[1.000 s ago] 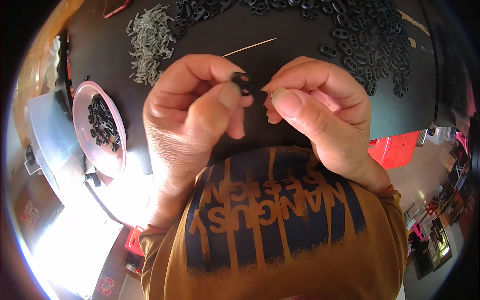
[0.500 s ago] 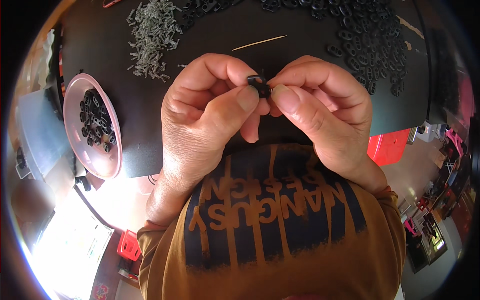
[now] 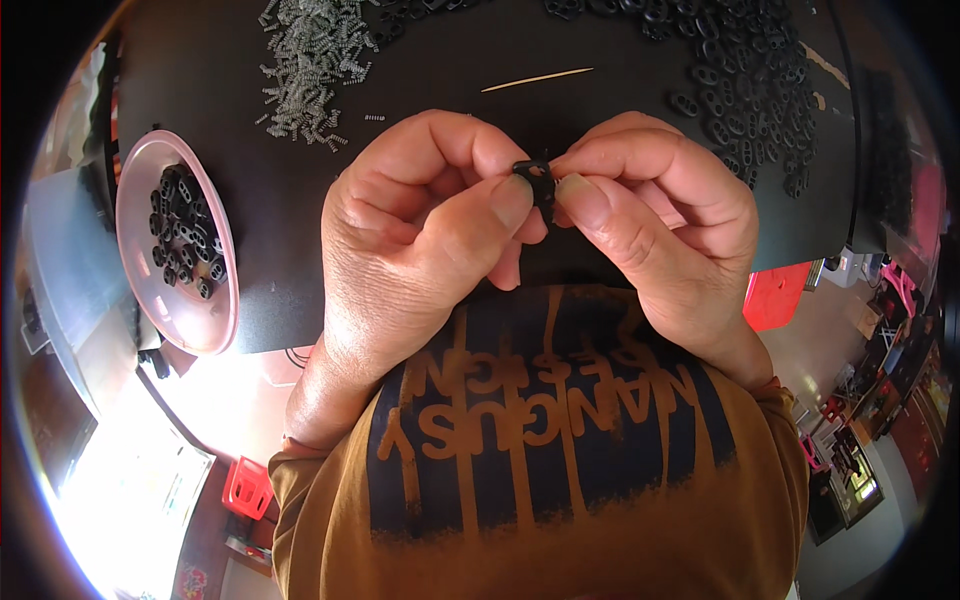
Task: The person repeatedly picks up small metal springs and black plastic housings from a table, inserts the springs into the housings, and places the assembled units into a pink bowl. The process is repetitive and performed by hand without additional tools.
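Note:
Over the dark table's near edge, my left hand [image 3: 415,220] pinches a small black plastic cord lock [image 3: 538,178] between thumb and forefinger. The piece is held up, with a hole showing near its top. My right hand [image 3: 665,210] is closed in a pinch against the right side of the cord lock. A thin metallic glint at its thumb tip looks like a small spring, mostly hidden by the fingers. Past my left hand lies one loose spring [image 3: 374,118], apart from a heap of small metal springs [image 3: 312,65].
A pink translucent bowl [image 3: 229,300] at the left holds several black cord locks [image 3: 185,230]. More black plastic pieces [image 3: 755,85] are spread over the far right of the table. A wooden toothpick [image 3: 537,80] lies beyond my hands. A red container [image 3: 775,296] stands below the right edge.
The cord lock has turned slightly in my fingers, showing a different side. Both hands sit a little further right in the picture, and the view has shifted slightly. Both pinches remain closed.

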A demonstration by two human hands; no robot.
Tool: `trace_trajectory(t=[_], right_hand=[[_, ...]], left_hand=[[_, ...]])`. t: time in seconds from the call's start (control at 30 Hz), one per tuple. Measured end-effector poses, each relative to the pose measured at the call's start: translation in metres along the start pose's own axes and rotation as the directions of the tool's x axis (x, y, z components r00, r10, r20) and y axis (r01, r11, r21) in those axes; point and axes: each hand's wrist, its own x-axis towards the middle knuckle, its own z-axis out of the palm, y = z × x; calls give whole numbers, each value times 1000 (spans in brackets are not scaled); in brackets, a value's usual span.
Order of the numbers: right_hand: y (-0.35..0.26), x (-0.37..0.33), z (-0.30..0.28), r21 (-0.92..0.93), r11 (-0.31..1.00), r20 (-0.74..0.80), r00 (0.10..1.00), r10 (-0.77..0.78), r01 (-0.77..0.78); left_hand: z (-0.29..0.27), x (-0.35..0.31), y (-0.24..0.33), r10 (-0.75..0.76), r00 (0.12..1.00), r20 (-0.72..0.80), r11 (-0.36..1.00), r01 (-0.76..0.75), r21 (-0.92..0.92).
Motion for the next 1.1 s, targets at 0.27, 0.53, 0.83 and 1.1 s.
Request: trace_trajectory(t=[0.27,0.53,0.83,1.1], right_hand=[[-4,3,-7,-365,918,99,986,-130,158],[4,2,-7,-363,919,64,988,-139,153],[0,11,-12,-509,749,174,904,-392,423],[2,11,-15,-555,677,220,870,-442,484]], left_hand=[[-5,-4,8,91,993,80,954,-110,280],[-9,-3,-6,280,951,133,870,-310,382],[-8,-5,-1,124,988,87,990,-129,55],[-9,-2,1,17,995,103,995,-6,-103]])
